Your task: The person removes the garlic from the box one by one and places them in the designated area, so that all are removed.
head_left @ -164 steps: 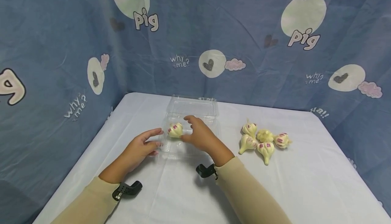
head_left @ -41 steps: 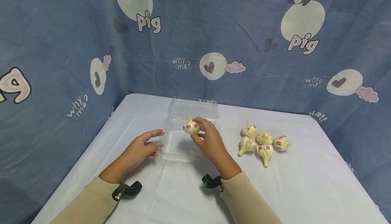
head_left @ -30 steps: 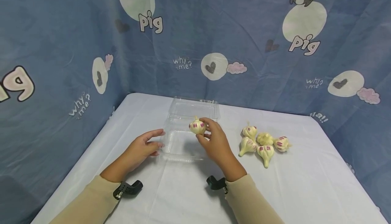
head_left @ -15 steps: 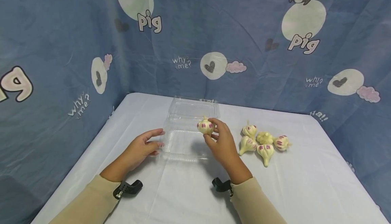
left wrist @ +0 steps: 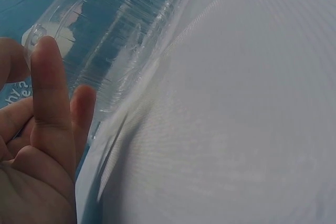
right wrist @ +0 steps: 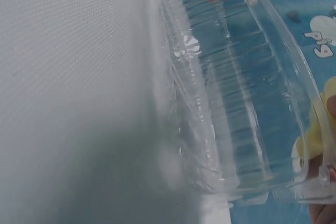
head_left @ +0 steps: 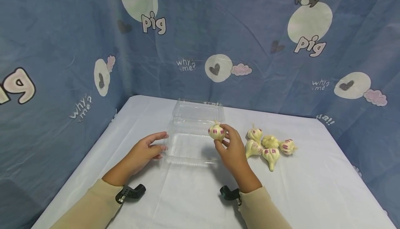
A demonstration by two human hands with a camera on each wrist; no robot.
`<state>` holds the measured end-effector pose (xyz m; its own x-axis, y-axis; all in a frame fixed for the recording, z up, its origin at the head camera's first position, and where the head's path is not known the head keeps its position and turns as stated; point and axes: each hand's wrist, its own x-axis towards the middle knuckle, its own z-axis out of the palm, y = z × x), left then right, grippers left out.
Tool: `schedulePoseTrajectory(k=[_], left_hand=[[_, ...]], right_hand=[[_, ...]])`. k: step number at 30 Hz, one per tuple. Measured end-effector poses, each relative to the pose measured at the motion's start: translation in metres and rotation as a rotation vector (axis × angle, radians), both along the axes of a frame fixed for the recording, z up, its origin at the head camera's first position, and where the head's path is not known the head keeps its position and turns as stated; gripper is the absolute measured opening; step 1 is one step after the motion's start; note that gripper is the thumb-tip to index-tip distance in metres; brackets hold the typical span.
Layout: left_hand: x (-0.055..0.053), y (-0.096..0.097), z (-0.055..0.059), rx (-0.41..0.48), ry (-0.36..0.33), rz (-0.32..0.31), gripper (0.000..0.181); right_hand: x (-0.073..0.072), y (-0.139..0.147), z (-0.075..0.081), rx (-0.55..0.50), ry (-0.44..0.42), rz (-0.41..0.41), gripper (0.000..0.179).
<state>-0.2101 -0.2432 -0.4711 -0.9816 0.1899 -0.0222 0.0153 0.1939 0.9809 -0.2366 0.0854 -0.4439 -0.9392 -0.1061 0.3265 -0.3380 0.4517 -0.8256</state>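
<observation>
My right hand [head_left: 232,151] pinches a garlic bulb [head_left: 216,132] between thumb and fingers. The bulb is cream with purple patches, its stem pointing up. It hangs above the right side of a clear plastic clamshell box [head_left: 187,147], whose lid [head_left: 198,112] lies back. In the right wrist view, only a yellowish edge of the bulb [right wrist: 313,137] shows at the right, behind the box wall. My left hand [head_left: 143,154] holds its fingers loosely extended at the box's left edge. In the left wrist view, the fingers [left wrist: 50,87] are beside the clear rim; contact is hard to tell.
Several more garlic bulbs [head_left: 270,141] lie clustered on the white tablecloth [head_left: 312,180], right of my right hand. A blue printed curtain [head_left: 259,48] stands behind the table and along its left side. A black wrist strap [head_left: 229,193] sits on each forearm.
Earlier the garlic bulb stood in the left of the box, my right hand beside it. Now it is lifted and carried rightward, slightly lower in the last half second. My left hand stays put.
</observation>
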Motion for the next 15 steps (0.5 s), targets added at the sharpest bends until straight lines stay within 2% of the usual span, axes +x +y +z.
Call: schedulePoseTrajectory(k=[7,15], left_hand=[[-0.001,0.001,-0.001,-0.004,-0.003,0.005,0.061],[-0.001,0.001,0.0,-0.014,-0.001,0.006,0.062]], right_hand=[[0.004,0.007,0.0,-0.019,-0.005,-0.017,0.054],[0.007,0.018,0.002,0.028,-0.025,-0.058,0.056]])
